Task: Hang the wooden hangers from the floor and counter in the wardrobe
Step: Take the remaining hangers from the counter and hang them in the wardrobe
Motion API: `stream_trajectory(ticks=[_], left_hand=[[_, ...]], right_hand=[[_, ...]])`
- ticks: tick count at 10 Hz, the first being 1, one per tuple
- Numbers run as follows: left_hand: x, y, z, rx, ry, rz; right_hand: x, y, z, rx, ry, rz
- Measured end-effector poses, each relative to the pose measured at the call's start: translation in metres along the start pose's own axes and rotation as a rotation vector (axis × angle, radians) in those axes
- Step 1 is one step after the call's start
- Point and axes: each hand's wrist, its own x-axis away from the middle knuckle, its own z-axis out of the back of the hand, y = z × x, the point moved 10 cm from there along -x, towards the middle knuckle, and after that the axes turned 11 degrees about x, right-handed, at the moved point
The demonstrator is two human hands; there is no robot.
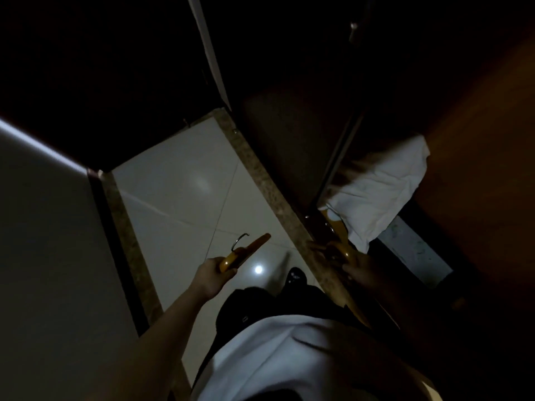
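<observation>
The scene is dim. My left hand (212, 274) grips a wooden hanger (246, 251) with a metal hook, held over the white tiled floor (179, 180). My right hand (357, 269) is further right, inside the dark wardrobe opening (318, 140), closed on another wooden hanger (340, 227) that rises toward a white garment (379, 183). The upper part of that hanger is lost in shadow.
A speckled stone threshold strip (260, 169) runs along the wardrobe's base. A wall (43, 241) stands on the left with a matching skirting strip. A brown wooden panel (477, 140) is on the right. My dark shoe (296, 274) and white shirt (289, 357) are below.
</observation>
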Motion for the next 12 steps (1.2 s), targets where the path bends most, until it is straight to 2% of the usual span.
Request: stream_trajectory(ticks=[1, 2, 4, 5, 8, 10, 11, 12], left_hand=[[-0.023, 0.04, 0.008, -0.014, -0.029, -0.064], [-0.043, 0.091, 0.008, 0.012, -0.132, -0.137], [-0.053, 0.206, -0.021, -0.108, -0.449, -0.33], [-0.05, 0.253, -0.037, -0.211, -0.546, -0.449], [0.027, 0.351, -0.067, -0.336, -0.834, -0.784], [0.081, 0.387, -0.072, -0.47, -0.866, -1.1], [0.11, 0.405, -0.075, -0.584, -0.798, -1.279], [0.151, 0.427, -0.078, -0.722, -0.65, -1.555]], right_hand=[[0.025, -0.054, 0.048, 0.093, -0.031, 0.002], [0.014, -0.059, 0.088, -0.058, 0.163, -0.005], [0.034, -0.07, 0.169, -0.057, 0.456, 0.012], [0.058, -0.074, 0.211, -0.159, 0.594, -0.011], [0.131, -0.101, 0.264, -0.254, 0.695, 0.005], [0.186, -0.119, 0.278, -0.307, 0.781, 0.031], [0.214, -0.124, 0.294, -0.302, 0.855, 0.047], [0.246, -0.123, 0.317, -0.261, 0.957, 0.053]])
